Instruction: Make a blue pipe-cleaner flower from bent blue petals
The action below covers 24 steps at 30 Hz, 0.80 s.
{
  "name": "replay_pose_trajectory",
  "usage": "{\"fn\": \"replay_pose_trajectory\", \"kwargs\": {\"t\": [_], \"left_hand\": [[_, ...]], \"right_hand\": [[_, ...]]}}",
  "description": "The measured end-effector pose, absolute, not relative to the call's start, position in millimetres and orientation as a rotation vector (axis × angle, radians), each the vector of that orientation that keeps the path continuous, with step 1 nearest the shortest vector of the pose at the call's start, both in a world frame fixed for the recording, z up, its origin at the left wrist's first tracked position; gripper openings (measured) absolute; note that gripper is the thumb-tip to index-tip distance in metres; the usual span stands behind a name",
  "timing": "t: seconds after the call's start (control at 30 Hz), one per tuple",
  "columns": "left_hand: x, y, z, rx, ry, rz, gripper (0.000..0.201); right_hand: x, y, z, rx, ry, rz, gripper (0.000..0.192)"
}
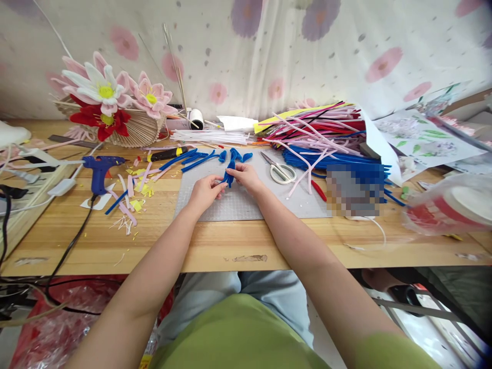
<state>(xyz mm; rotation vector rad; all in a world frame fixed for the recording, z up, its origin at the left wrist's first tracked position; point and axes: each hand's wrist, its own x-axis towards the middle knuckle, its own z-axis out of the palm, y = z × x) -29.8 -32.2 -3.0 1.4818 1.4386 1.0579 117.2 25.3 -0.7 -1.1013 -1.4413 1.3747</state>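
While lying idle at far left, blue glue gun [99, 169] on the counter [215, 246]. Left hand [204, 192] and right hand [246, 176], fingers pinched shut on a blue pipe-cleaner piece [229, 174] over the grey mat [246, 205]. Further right, scissors [280, 170], then a pipe-cleaner heap [323, 138].

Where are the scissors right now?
In the head view, the scissors lie on the grey cutting mat, just right of the right hand, beside the pile of pipe cleaners.
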Motion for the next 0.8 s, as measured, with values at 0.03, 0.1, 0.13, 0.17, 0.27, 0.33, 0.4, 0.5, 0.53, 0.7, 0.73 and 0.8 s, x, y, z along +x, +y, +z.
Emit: {"fn": "replay_pose_trajectory", "kwargs": {"t": [0.03,0.1,0.13,0.17,0.27,0.33,0.4,0.5,0.53,0.7,0.73,0.8], "left_hand": [[-31,-33,-2,1.539,1.461,1.055,0.023],[-32,-34,0,1.600,1.498,1.034,0.020],[-33,-34,1,1.609,1.511,1.019,0.020],[-33,-34,1,1.612,1.514,1.003,0.020],[-34,-32,0,1.630,1.501,0.990,0.020],[-35,-31,-1,1.682,1.500,1.026,0.020],[-36,-30,-2,1.747,1.560,1.111,0.020],[-38,-30,2,1.815,1.786,1.191,0.026],[-38,-31,3,1.837,1.864,1.165,0.027],[-36,-34,9,1.895,1.905,0.936,0.024],[-35,-34,8,1.880,1.859,0.922,0.022],[-34,-33,5,1.868,1.789,0.930,0.022]], "right_hand": [[117,25,-1,-1.099,-1.443,1.385,0.036],[117,25,-1,-1.075,-1.444,1.413,0.035],[118,25,-1,-1.054,-1.442,1.436,0.035],[118,24,-2,-1.029,-1.436,1.465,0.034],[120,24,-1,-0.950,-1.382,1.587,0.032],[121,23,1,-0.912,-1.320,1.663,0.031],[122,22,4,-0.892,-1.263,1.708,0.031],[121,21,6,-0.877,-1.222,1.731,0.030],[121,20,6,-0.872,-1.219,1.735,0.030],[119,21,5,-0.876,-1.157,1.707,0.030],[119,22,5,-0.876,-1.137,1.690,0.029],[118,23,4,-0.870,-1.109,1.666,0.029]]}}
